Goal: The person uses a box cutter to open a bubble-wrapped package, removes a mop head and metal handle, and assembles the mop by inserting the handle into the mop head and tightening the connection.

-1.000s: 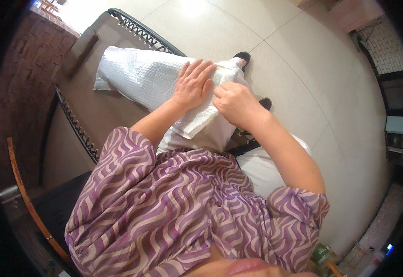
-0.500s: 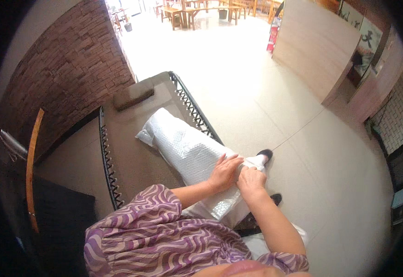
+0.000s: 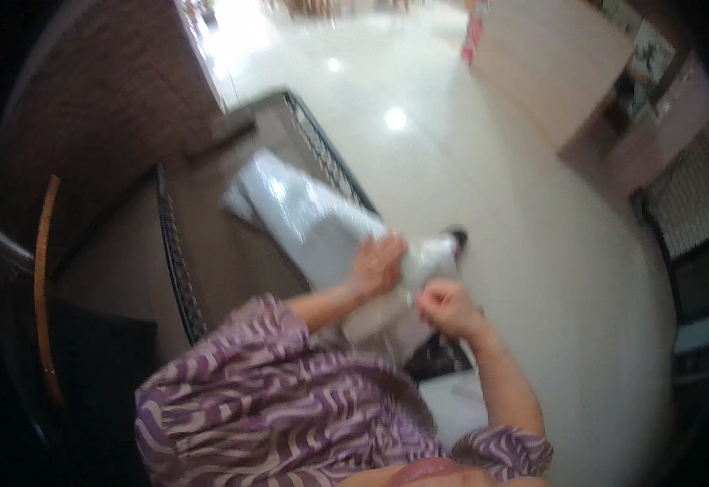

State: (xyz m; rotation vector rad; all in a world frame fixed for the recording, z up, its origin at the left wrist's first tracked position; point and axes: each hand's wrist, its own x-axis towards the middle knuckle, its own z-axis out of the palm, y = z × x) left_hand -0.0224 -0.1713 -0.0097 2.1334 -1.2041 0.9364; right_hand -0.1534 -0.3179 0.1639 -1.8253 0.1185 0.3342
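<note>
A long bundle in shiny bubble wrap (image 3: 306, 211) lies slantwise on a brown folding lounger (image 3: 208, 187), its near end by my lap. My left hand (image 3: 377, 266) rests on top of this near end, fingers stretched out over the wrap. Just to the right, a little apart from the bundle, my right hand (image 3: 449, 308) is closed in a pinch or loose fist. Blur hides what its fingers hold, if anything. Between the hands, the wrap's pale end (image 3: 427, 260) looks smeared.
The lounger's black frame with zigzag lacing (image 3: 330, 154) runs beside the bundle. A stone-patterned wall (image 3: 119, 97) stands at left, near a curved wooden armrest (image 3: 44, 284). A pale wooden counter (image 3: 541, 65) is far right. A dark shoe (image 3: 458, 238) shows on the tiled floor (image 3: 565, 268).
My right hand has come away from the wrap, slightly down and apart from my left hand. My left hand stays on the bundle. The view has shifted and blurred.
</note>
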